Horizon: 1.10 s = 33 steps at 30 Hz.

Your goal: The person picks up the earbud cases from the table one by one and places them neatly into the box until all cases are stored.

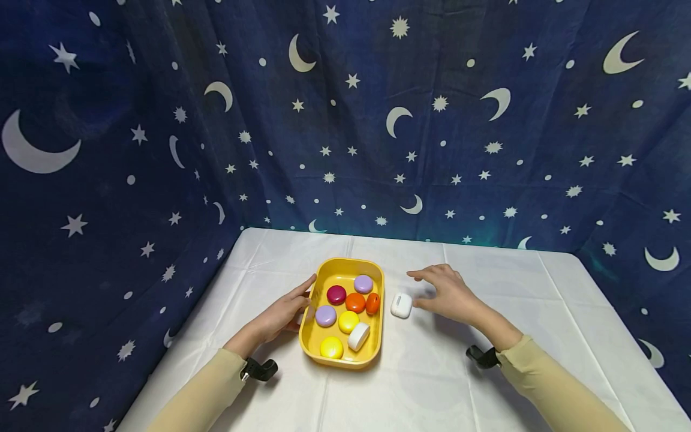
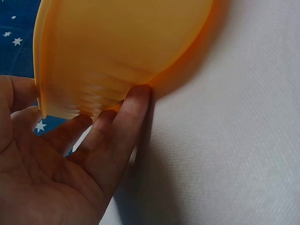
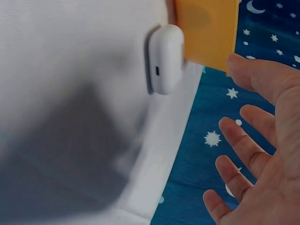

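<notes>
A yellow tray [image 1: 342, 363] with rounded corners stands on the white cloth. At its left wall is my left hand [image 1: 283, 312], fingers against the outer side and thumb at the rim, as the left wrist view [image 2: 70, 154] shows. Inside lie several glossy round pieces, among them a dark red one [image 1: 336, 294], a lilac one [image 1: 326, 315], a yellow one [image 1: 332, 347] and a tilted orange one [image 1: 372, 303]. A white round piece [image 1: 358, 336] leans on its edge. Right of the tray lies a white earbud case [image 1: 401, 305]. Beside it hovers my right hand [image 1: 448, 294], fingers spread, holding nothing.
The table [image 1: 518, 318] is covered with a creased white cloth. A dark blue curtain [image 1: 356, 120] printed with moons and stars hangs behind it and along the left. A black band [image 1: 261, 369] sits on each wrist.
</notes>
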Each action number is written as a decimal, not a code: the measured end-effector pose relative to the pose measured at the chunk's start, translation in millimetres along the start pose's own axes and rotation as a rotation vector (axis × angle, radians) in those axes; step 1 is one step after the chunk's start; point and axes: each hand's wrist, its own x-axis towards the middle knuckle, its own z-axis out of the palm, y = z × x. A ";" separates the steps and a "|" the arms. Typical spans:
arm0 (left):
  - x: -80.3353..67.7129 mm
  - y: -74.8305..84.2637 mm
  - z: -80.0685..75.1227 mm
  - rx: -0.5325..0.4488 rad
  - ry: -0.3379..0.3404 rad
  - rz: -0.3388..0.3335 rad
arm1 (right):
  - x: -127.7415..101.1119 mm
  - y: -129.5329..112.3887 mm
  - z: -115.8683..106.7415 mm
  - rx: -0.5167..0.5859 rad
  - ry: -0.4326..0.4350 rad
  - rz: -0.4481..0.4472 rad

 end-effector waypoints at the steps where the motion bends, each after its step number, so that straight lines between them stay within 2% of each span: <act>1: -0.2 0.0 0.0 0.000 -0.001 0.000 | -0.7 0.5 1.8 -0.004 0.000 -0.001; 12: -1.6 -2.3 -0.4 -0.002 0.005 -0.005 | -7.6 2.4 20.8 -0.054 -0.008 0.025; 27: -0.4 -1.9 -0.1 -0.007 -0.002 0.003 | -7.9 -6.3 48.7 -0.060 -0.027 0.201; 33: 0.0 0.1 0.3 -0.002 -0.005 0.004 | -5.7 -10.4 55.0 -0.064 -0.034 0.237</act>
